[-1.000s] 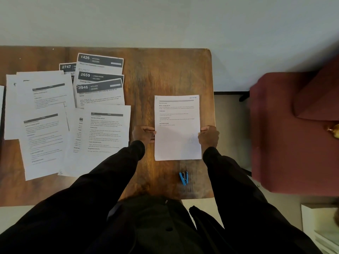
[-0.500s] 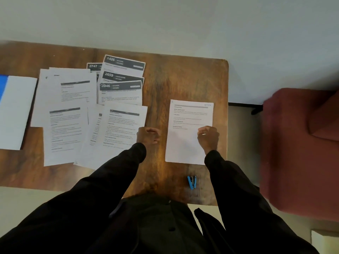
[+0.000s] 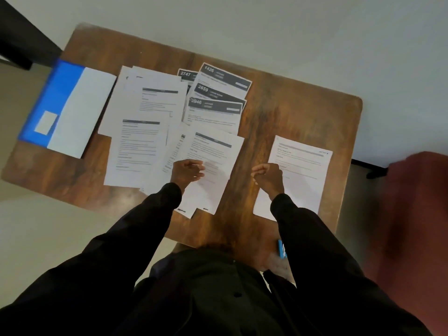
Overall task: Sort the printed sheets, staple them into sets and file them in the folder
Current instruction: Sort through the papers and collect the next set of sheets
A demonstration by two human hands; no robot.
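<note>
Since sorting looks unfinished, printed sheets [image 3: 143,144] lie fanned mid-frame, headers exposed for matching; lone sheet [image 3: 306,170] apart at right. Left hand [image 3: 188,169], right hand [image 3: 268,177] curled above them, grip unclear. Blue folder [image 3: 55,98] upper left.

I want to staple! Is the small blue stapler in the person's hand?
No, the small blue stapler lies on the brown wooden table, away from the left hand and right hand.

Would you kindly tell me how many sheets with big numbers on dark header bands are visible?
4, overlapping at the far middle of the table: sheet 2747 at the left, sheet 1426 farthest right, sheet 2659 below it, sheet 2946 nearest. Others may be hidden beneath.
</note>
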